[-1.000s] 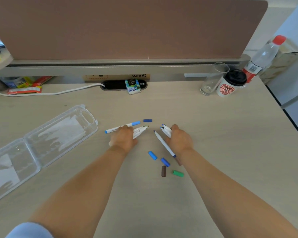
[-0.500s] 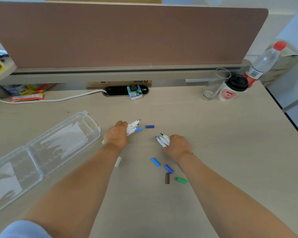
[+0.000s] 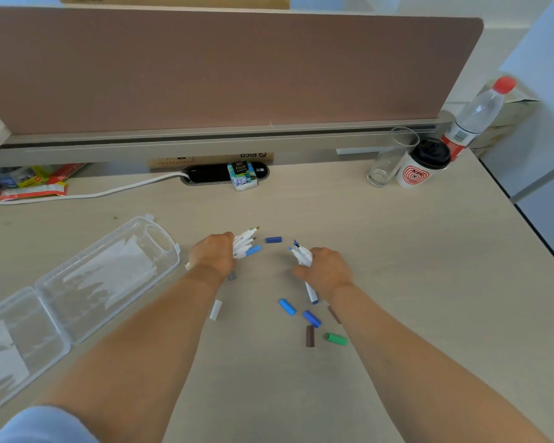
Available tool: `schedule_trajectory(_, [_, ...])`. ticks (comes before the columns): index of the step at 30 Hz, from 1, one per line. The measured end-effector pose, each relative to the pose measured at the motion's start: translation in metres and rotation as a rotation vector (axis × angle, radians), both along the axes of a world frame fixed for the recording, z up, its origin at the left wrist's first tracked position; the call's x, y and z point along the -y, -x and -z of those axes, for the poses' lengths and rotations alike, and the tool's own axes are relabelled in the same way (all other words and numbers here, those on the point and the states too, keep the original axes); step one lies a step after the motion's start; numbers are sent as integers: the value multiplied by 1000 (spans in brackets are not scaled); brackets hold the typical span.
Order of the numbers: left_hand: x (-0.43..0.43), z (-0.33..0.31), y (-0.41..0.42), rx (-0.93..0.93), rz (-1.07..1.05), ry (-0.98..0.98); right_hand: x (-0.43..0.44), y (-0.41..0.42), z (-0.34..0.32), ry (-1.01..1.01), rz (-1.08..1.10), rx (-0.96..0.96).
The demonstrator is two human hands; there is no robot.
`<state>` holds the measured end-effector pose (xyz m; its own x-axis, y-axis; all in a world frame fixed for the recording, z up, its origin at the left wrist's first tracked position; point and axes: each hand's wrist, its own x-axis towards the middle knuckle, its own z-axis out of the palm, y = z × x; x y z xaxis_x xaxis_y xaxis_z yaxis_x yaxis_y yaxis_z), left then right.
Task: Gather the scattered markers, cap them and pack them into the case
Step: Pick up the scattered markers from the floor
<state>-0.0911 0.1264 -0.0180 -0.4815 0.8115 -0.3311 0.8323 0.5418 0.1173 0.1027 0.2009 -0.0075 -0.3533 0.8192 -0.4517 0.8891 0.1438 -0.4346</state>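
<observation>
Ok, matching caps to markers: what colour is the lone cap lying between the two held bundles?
Dark blue; the cap shows best in the head view.

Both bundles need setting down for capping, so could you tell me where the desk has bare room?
The desk is bare right of the right hand, toward the glass and paper cup, and between the case and cable. Crowded: loose caps between the forearms.

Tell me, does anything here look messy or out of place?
Yes. Loose caps lie scattered on the desk: blue cap, dark blue cap, brown cap, green cap, white cap. Markers gripped in the left hand and right hand show bare tips, which may dry out. The case lies open.
</observation>
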Motion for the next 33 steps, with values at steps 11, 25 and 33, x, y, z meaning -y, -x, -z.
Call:
schedule_trajectory(11, [0,-19,-18,277,-185,-291,-2,-24,-3,31,142,-134])
schedule_trajectory(25, [-14,-36,-154,920,-370,-320,-12,-140,-18,87,275,-292])
schedule_trajectory(33, [-22,-25,-226,922,-314,-240,-15,-216,-5,134,335,-302])
